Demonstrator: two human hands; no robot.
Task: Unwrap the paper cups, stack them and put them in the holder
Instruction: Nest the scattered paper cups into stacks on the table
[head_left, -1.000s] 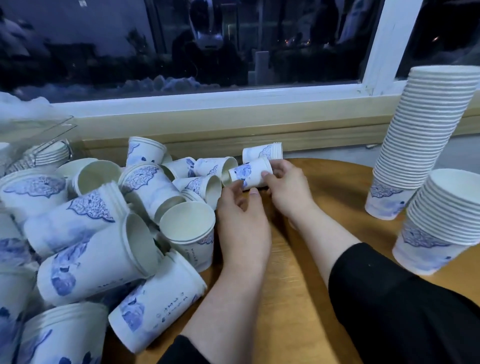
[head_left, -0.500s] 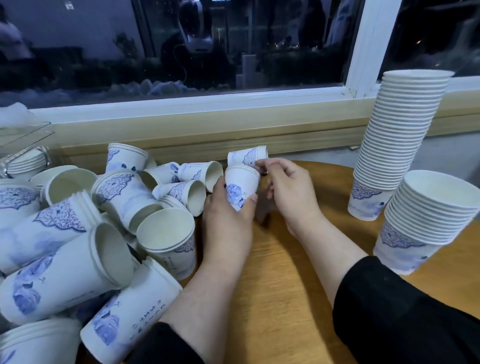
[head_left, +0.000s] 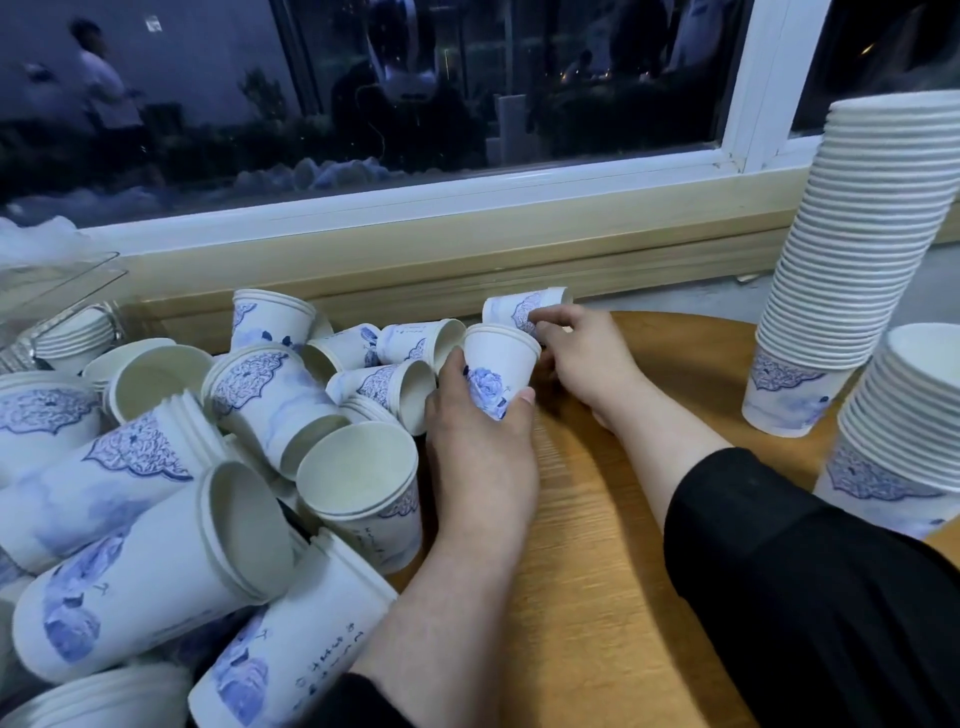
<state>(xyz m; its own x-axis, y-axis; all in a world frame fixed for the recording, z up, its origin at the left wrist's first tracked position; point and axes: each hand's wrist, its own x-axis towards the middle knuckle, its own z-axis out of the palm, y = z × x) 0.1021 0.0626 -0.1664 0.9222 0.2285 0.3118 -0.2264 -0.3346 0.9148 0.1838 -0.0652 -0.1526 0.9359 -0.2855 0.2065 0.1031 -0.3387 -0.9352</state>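
Observation:
My left hand (head_left: 480, 441) grips a small upright stack of white paper cups with a blue flower (head_left: 496, 366) near the table's middle. Just behind it, my right hand (head_left: 582, 358) pinches another short cup stack (head_left: 511, 307) that lies on its side. A heap of loose cups and short stacks (head_left: 208, 452) covers the table's left half. A tall cup stack (head_left: 852, 244) and a shorter one (head_left: 904, 421) stand at the right. At the far left, a clear holder (head_left: 62, 291) has cups in it, partly cut off.
The round wooden table (head_left: 597, 571) sits against a window sill (head_left: 415, 280) and dark window. Bare wood shows between my arms and toward the right stacks. My black sleeves fill the lower right.
My left hand has turned its cup stack from lying sideways to upright. My right hand has reached back and taken hold of the stack lying behind it.

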